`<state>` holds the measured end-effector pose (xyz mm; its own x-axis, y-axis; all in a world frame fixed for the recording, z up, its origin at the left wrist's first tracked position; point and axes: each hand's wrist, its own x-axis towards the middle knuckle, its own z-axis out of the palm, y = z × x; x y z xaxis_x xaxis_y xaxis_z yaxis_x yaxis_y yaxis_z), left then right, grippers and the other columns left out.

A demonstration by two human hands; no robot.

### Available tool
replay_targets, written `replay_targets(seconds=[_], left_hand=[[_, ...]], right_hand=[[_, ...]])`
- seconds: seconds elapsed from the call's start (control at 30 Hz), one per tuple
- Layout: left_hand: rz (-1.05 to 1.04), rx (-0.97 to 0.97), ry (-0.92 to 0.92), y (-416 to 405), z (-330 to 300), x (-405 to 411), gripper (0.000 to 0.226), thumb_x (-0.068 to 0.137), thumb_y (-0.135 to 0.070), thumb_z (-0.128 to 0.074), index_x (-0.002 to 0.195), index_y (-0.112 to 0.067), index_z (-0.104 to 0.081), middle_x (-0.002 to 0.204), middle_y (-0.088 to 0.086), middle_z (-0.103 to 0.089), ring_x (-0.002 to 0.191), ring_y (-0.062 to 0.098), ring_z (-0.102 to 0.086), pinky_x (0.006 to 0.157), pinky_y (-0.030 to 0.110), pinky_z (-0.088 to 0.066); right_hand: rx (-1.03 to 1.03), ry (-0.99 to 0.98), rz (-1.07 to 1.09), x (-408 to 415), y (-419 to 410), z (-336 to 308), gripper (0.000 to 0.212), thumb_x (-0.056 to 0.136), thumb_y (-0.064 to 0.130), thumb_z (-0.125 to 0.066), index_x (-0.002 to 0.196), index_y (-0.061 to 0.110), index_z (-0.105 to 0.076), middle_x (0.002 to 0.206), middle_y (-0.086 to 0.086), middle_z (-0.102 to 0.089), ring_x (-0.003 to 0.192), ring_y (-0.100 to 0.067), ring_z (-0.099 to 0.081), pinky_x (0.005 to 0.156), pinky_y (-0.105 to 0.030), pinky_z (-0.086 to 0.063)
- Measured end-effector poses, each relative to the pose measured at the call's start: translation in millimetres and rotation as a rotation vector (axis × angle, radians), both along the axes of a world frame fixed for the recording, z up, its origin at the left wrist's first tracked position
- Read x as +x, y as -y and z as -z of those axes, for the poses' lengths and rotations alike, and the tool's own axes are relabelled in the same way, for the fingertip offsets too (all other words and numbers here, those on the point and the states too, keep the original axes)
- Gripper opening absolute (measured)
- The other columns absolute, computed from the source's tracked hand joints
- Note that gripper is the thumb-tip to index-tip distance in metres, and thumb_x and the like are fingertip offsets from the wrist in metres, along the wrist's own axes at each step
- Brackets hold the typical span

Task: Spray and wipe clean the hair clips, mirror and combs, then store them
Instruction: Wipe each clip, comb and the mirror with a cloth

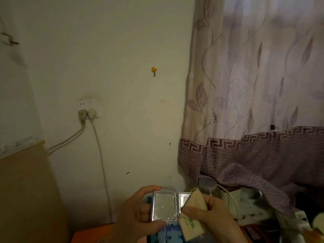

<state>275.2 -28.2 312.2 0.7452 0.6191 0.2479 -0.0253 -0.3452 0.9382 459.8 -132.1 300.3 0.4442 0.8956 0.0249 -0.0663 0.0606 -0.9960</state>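
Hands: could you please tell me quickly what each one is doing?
Left hand: grips the folding mirror.
Right hand: pinches the wiping cloth.

Colours here: the mirror [164,206] has a silver frame, and the cloth [193,201] at its 3 o'clock is beige with green print. Curtain [254,95] is pale lilac with a leafy vine pattern and a darker purple Greek-key band low down. Wall [122,50] is cream, with a little yellow smiley hook [154,69] at 12 o'clock from the mirror. White socket [88,107] at 10 o'clock.
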Motion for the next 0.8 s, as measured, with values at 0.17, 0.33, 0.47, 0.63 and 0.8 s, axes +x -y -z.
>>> replay_targets(seconds=[0.17, 0.33, 0.47, 0.63, 0.8], left_hand=[[0.007, 0.012, 0.010, 4.9, 0.7, 0.5, 0.061, 0.066, 0.023, -0.070, 0.115, -0.009, -0.052, 0.046, -0.003, -0.058, 0.042, -0.004, -0.051, 0.047, 0.008, -0.041], [-0.011, 0.022, 0.026, 10.1, -1.7, 2.3, 0.060, 0.067, 0.025, -0.068, 0.114, -0.007, -0.051, 0.041, -0.004, -0.056, 0.040, -0.005, -0.051, 0.047, 0.005, -0.040], [-0.009, 0.032, 0.034, 13.3, -4.8, 1.4, 0.059, 0.066, 0.025, -0.068, 0.114, -0.006, -0.052, 0.040, -0.005, -0.053, 0.039, -0.005, -0.048, 0.045, 0.004, -0.038], [-0.017, 0.002, 0.029, 13.3, -3.3, -0.4, 0.063, 0.065, 0.024, -0.070, 0.115, -0.010, -0.052, 0.052, 0.002, -0.064, 0.051, 0.002, -0.060, 0.054, 0.012, -0.049], [-0.006, -0.015, -0.010, 9.1, -3.6, -3.5, 0.065, 0.065, 0.019, -0.074, 0.119, -0.011, -0.053, 0.061, 0.002, -0.069, 0.060, 0.004, -0.064, 0.060, 0.015, -0.051]], right_hand=[[0.044, 0.024, -0.038, 6.4, 3.2, 10.2, 0.080, 0.011, 0.032, -0.097, 0.079, -0.005, -0.074, 0.082, -0.027, -0.071, 0.069, -0.025, -0.066, 0.061, -0.031, -0.056], [0.023, 0.005, -0.027, 12.2, 6.2, 13.5, 0.073, 0.019, 0.028, -0.093, 0.080, -0.006, -0.071, 0.077, -0.026, -0.070, 0.063, -0.025, -0.063, 0.057, -0.029, -0.053], [0.039, -0.020, -0.025, 12.8, 10.5, 12.0, 0.079, 0.021, 0.039, -0.095, 0.084, -0.003, -0.072, 0.083, -0.030, -0.069, 0.069, -0.029, -0.062, 0.065, -0.034, -0.051], [0.025, -0.132, -0.053, 14.6, 16.9, 8.0, 0.054, 0.041, 0.018, -0.092, 0.083, -0.007, -0.071, 0.079, -0.029, -0.068, 0.065, -0.030, -0.062, 0.059, -0.033, -0.052], [0.041, -0.082, 0.000, 12.9, 16.6, 1.4, 0.040, 0.050, 0.017, -0.091, 0.075, -0.007, -0.070, 0.070, -0.025, -0.064, 0.058, -0.025, -0.058, 0.056, -0.030, -0.048]])
